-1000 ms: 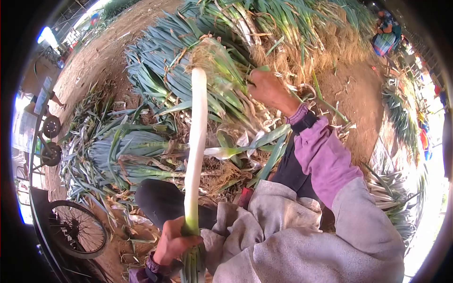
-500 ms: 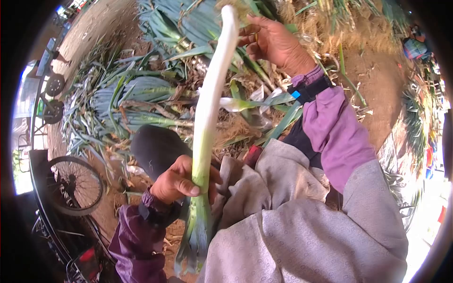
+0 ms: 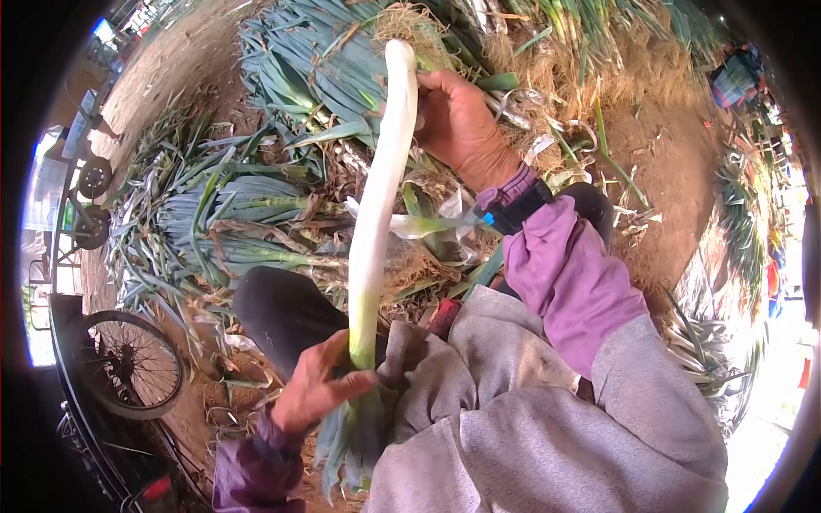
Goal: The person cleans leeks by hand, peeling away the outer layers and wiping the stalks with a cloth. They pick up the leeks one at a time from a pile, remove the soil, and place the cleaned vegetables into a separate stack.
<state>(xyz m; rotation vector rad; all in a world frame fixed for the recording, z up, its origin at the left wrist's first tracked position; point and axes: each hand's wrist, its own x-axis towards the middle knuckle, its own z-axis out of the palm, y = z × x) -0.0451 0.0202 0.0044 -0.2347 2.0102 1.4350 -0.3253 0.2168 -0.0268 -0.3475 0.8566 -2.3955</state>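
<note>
A long leek (image 3: 380,197) stands nearly upright before me, its white shank and bare root end at the top, its green leaves hanging below. My left hand (image 3: 321,385) grips it low down, where white turns to green, with the thumb across the front. My right hand (image 3: 462,128) is at the upper shank, just below the root end, its fingers curled against the right side and partly hidden behind it. Behind the leek lies a bundle of blue-green leeks (image 3: 316,64), and another leek bundle (image 3: 231,205) rests to the left.
Fibrous roots (image 3: 564,94) of more leeks fill the upper right. Dry peelings and loose leaves (image 3: 192,303) litter the dirt ground. A spoked wheel (image 3: 132,363) stands at left. White-stemmed leeks (image 3: 701,346) lie at right. My dark-clad knee (image 3: 286,312) is beside the leek.
My right hand has come in from the right onto the leek's upper shank. The leek's root end has dropped slightly, and my left thumb has lifted outward across the stalk.
</note>
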